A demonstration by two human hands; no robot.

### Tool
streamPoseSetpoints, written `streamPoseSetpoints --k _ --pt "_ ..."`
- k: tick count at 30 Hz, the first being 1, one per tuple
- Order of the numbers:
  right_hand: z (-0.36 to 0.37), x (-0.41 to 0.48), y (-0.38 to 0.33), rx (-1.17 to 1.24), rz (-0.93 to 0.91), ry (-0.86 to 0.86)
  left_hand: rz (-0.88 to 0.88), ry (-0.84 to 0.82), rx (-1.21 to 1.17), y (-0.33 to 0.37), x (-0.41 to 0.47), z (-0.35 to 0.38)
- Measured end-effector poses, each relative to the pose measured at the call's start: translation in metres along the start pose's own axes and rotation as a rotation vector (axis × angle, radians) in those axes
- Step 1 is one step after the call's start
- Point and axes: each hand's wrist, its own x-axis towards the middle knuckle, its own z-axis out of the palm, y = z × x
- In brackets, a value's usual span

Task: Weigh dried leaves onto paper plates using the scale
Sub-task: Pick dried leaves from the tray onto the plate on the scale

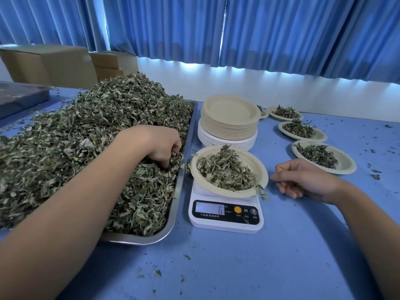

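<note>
A big heap of dried leaves point(91, 126) fills a metal tray point(190, 131) on the left. My left hand point(160, 144) is sunk into the heap near the tray's right rim, fingers curled around a pinch of leaves. A white digital scale point(226, 215) stands right of the tray, its display reading 6. On it rests a paper plate point(257, 167) holding a mound of leaves. My right hand point(300, 177) lies on the table just right of that plate, fingers loosely curled, holding nothing.
A stack of paper plates point(229, 120) stands behind the scale. Several filled plates point(346, 161) sit in a row at the right. Cardboard boxes point(49, 63) and a second metal tray point(21, 98) are at the far left. Leaf crumbs dot the blue table point(238, 267).
</note>
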Motion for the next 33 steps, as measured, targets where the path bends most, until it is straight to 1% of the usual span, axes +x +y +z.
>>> streamPoseSetpoints --k 3,8,12,14,17,19,21,23,25,27,29,33 --pt "0.0 0.0 -0.001 -0.008 0.002 -0.002 0.01 0.02 -0.01 -0.001 0.002 0.001" --pt "0.0 0.0 -0.001 -0.015 -0.002 -0.007 0.001 -0.026 -0.005 0.001 0.0 0.004" --pt "0.001 -0.002 -0.002 -0.014 0.005 -0.015 -0.011 -0.004 -0.045 0.003 -0.005 0.002" --pt "0.003 -0.005 -0.006 -0.005 -0.019 -0.007 0.012 0.123 -0.087 0.004 -0.006 -0.002" --pt "0.002 -0.013 -0.021 0.058 -0.184 0.091 0.089 0.403 -0.306 0.01 -0.005 -0.008" --pt "-0.001 -0.021 -0.034 0.065 -0.281 0.074 0.146 0.463 -0.363 0.02 -0.005 -0.008" --pt "0.002 -0.03 -0.045 -0.007 -0.299 -0.035 0.189 0.435 -0.338 0.03 -0.004 -0.002" --pt "0.01 -0.036 -0.05 -0.101 -0.271 -0.157 0.206 0.369 -0.309 0.038 -0.002 0.005" --pt "0.019 -0.037 -0.05 -0.183 -0.235 -0.237 0.207 0.323 -0.259 0.043 0.0 0.011" --pt "0.025 -0.036 -0.05 -0.24 -0.224 -0.253 0.208 0.323 -0.223 0.046 0.001 0.016" --pt "0.028 -0.035 -0.05 -0.253 -0.233 -0.234 0.203 0.339 -0.221 0.046 0.002 0.018" --pt "0.029 -0.035 -0.049 -0.167 -0.274 -0.166 0.193 0.335 -0.305 0.044 0.004 0.02"
